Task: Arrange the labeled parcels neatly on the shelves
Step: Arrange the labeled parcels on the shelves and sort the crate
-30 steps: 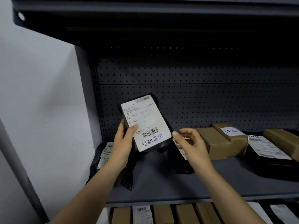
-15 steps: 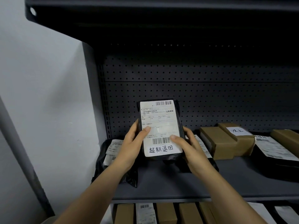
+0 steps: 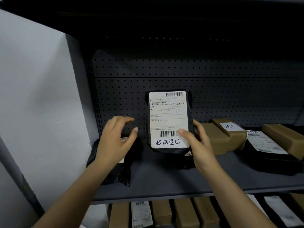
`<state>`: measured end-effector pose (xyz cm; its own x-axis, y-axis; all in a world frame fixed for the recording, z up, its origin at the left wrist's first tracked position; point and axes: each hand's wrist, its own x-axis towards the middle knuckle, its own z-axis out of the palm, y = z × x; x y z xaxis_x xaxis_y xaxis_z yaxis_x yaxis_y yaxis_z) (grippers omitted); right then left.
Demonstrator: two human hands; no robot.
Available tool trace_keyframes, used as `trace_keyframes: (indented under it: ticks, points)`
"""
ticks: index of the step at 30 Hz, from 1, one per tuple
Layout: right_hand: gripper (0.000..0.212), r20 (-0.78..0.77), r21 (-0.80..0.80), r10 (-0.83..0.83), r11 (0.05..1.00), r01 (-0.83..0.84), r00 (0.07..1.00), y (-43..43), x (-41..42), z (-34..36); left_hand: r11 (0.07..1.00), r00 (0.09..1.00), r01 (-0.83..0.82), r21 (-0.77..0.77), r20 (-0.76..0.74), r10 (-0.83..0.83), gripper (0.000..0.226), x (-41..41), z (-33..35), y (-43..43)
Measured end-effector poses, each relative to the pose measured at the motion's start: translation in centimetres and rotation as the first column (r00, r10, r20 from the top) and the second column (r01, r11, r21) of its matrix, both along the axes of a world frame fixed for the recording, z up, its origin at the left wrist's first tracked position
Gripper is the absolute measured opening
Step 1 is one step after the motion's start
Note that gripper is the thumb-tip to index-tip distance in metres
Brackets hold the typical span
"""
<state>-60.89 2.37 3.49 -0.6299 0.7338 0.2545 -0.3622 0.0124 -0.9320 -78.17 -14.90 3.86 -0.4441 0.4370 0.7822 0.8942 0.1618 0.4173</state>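
Observation:
A black plastic parcel (image 3: 169, 119) with a white shipping label and handwritten characters stands upright against the pegboard back of the grey shelf (image 3: 164, 183). My right hand (image 3: 197, 143) grips its lower right edge, thumb across the label. My left hand (image 3: 115, 140) hovers to the left of the parcel, apart from it, fingers loosely curved and holding nothing. Beneath my left hand lies another black bagged parcel (image 3: 115, 171) at the shelf's left end. A further black parcel (image 3: 187, 160) shows under the upright one.
Brown cardboard boxes (image 3: 220, 137) with labels sit to the right, beside a flat black parcel (image 3: 269, 153) and another box (image 3: 286, 139). The shelf below holds several upright boxes (image 3: 184, 213). A white wall (image 3: 32, 96) borders the left upright.
My left hand has let go of the upright parcel and drawn away to the left. The right hand keeps hold, and the parcel now stands closer to the pegboard. The view has moved closer.

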Motion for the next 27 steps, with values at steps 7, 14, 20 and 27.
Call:
trace_keyframes:
  ticks: [7,14,20,27]
  points:
    - [0.043,0.020,-0.015,-0.139,0.990,0.139,0.990,-0.9,3.6,-1.0,0.991,0.961,0.047,-0.121,-0.265,-0.078,0.034,0.4,0.0,1.4]
    - [0.044,0.037,-0.043,-0.383,0.922,0.384,0.923,-5.8,9.5,-3.2,0.944,0.886,0.266,-0.197,-0.335,-0.319,0.032,3.8,-2.1,2.1]
    - [0.043,0.100,-0.088,-0.581,0.803,0.589,0.807,-10.6,16.7,-6.1,0.833,0.771,0.500,-0.237,-0.317,-0.552,0.031,9.4,-4.1,2.5]
    - [0.052,0.131,-0.119,-0.755,0.632,0.766,0.643,-15.9,25.8,-8.2,0.669,0.601,0.687,-0.284,-0.295,-0.743,0.030,18.6,-6.4,3.7]
